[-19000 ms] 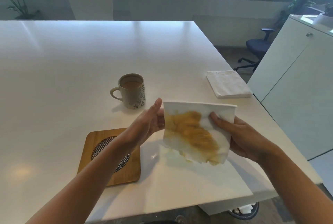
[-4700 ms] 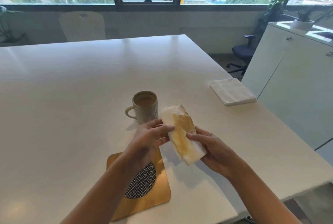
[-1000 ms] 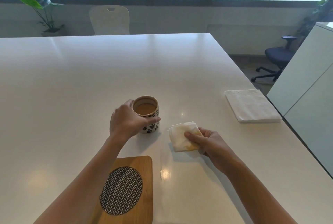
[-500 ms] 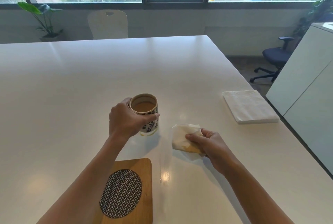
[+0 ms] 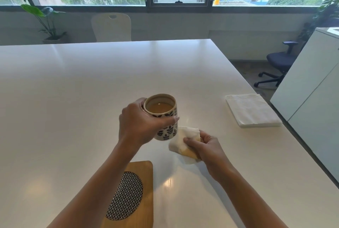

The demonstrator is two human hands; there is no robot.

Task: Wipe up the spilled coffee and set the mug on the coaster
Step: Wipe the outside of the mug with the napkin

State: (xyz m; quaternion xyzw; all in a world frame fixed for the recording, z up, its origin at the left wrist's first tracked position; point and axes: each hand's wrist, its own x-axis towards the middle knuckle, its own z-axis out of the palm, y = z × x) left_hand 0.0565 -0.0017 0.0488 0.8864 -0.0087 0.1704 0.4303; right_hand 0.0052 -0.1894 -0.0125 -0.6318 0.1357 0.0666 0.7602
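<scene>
My left hand [image 5: 140, 126] grips a cream mug [image 5: 166, 130] with dark leaf print, holding it lifted above the white table [image 5: 73, 99]. Coffee fills the mug most of the way. My right hand [image 5: 207, 148] holds a folded, coffee-stained paper napkin [image 5: 183, 140] just right of and below the mug's base, close to the tabletop. A wooden coaster [image 5: 141, 198] with a woven black-and-white round inset lies near the front edge, under my left forearm. No spilled coffee shows on the table.
A stack of clean white napkins [image 5: 252, 110] lies near the table's right edge. A white cabinet [image 5: 311, 88] stands right of the table, with a dark office chair [image 5: 278, 62] behind it. A white chair [image 5: 111, 27] and a potted plant [image 5: 47, 24] are beyond the far edge.
My left hand has lifted the mug higher off the table. My right hand has moved the folded napkin in close under the mug's right side.
</scene>
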